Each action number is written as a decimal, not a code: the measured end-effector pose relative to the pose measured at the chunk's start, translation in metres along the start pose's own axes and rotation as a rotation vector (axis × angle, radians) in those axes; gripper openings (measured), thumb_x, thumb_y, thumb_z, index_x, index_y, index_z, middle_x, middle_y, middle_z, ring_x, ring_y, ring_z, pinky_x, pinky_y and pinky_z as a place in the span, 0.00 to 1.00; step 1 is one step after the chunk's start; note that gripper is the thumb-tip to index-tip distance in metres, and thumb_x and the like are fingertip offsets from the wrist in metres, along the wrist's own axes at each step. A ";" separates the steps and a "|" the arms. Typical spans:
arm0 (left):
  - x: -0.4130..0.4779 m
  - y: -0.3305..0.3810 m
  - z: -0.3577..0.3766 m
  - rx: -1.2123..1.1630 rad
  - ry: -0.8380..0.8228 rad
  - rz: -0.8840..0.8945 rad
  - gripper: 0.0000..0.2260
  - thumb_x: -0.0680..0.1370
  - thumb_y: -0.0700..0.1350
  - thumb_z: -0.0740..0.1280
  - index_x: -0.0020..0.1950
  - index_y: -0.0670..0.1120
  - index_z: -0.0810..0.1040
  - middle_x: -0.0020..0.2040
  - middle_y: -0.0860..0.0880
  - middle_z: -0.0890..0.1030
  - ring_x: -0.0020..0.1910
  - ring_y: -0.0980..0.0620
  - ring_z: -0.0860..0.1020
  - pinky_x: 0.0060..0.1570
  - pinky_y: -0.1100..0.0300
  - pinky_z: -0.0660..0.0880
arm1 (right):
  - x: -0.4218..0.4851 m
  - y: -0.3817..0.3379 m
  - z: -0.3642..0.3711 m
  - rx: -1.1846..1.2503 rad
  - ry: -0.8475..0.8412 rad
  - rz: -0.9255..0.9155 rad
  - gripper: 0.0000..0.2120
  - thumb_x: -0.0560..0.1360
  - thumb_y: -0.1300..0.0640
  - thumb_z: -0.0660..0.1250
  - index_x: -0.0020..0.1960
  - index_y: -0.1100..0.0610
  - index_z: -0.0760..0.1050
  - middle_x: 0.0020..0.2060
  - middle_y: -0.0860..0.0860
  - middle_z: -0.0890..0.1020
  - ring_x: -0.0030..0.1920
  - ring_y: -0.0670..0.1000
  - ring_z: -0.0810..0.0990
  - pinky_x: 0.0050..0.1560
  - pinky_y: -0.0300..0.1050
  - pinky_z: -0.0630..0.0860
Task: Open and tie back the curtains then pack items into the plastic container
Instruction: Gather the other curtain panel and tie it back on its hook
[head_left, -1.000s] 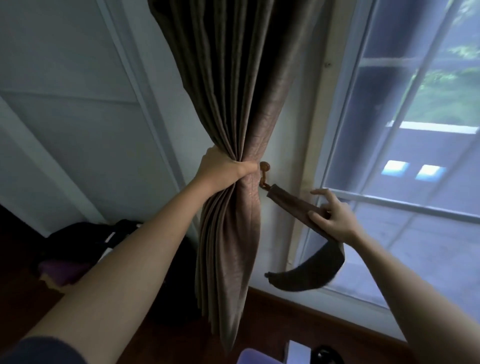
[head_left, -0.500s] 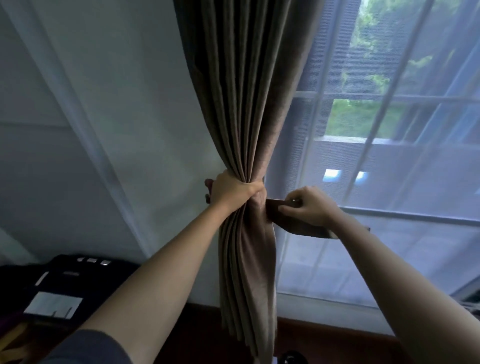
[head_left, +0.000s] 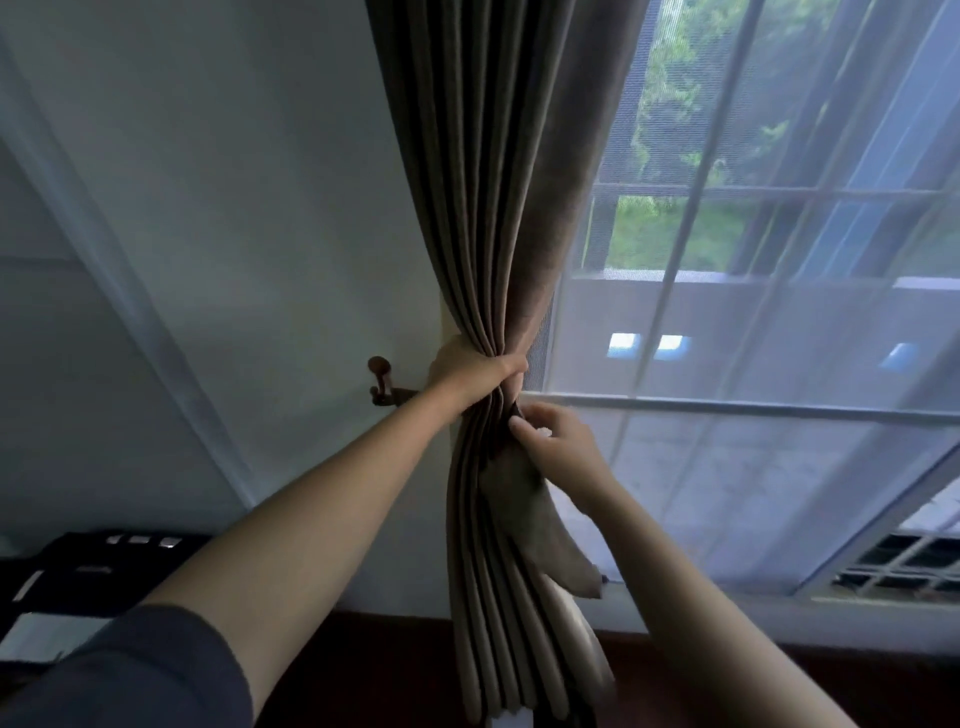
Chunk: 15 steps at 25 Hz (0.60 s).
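Note:
A brown pleated curtain hangs in the middle of the view, gathered into a bunch. My left hand is clenched around the bunch at its narrowest point. Just below it, my right hand pinches the brown tieback strap against the front of the curtain. The strap's loose end hangs down to the lower right. A dark wooden wall hook sticks out of the wall left of my left wrist, with nothing visibly looped on it. The plastic container is not in view.
A sheer white curtain covers the window on the right. The white wall fills the left. A black object with white labels sits low at the left. The dark floor runs along the bottom.
My view has shifted right, so the hook now shows left of the curtain. My right hand has dropped lower and brought the strap across the curtain's front. My left hand keeps its grip.

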<state>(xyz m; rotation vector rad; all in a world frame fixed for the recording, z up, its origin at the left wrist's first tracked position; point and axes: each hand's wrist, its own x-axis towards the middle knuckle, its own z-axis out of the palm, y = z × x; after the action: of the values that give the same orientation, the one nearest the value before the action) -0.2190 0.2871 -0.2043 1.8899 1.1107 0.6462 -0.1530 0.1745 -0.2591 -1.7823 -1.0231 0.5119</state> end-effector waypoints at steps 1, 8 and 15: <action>0.002 -0.001 -0.004 -0.021 -0.059 -0.002 0.21 0.65 0.52 0.74 0.55 0.47 0.77 0.48 0.50 0.80 0.46 0.49 0.80 0.41 0.60 0.76 | -0.005 -0.002 0.007 0.148 0.000 0.067 0.12 0.76 0.58 0.58 0.44 0.51 0.81 0.43 0.49 0.84 0.48 0.49 0.81 0.51 0.48 0.76; 0.013 0.007 -0.028 -0.097 -0.460 -0.053 0.10 0.66 0.45 0.75 0.45 0.48 0.79 0.37 0.52 0.80 0.40 0.54 0.78 0.31 0.63 0.72 | -0.016 -0.004 0.035 0.489 0.114 0.167 0.12 0.72 0.64 0.64 0.55 0.60 0.74 0.45 0.51 0.81 0.46 0.49 0.82 0.44 0.41 0.80; 0.016 0.010 -0.023 -0.002 -0.484 -0.043 0.10 0.65 0.45 0.77 0.39 0.47 0.77 0.33 0.50 0.79 0.28 0.53 0.74 0.24 0.65 0.66 | 0.014 -0.003 0.046 0.152 0.292 0.206 0.30 0.58 0.39 0.74 0.48 0.54 0.65 0.45 0.51 0.76 0.49 0.53 0.78 0.47 0.51 0.77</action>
<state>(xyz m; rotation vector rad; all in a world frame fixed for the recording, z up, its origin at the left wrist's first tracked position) -0.2237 0.3079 -0.1832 1.8788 0.8291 0.1466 -0.1795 0.2110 -0.2749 -1.7722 -0.5882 0.4268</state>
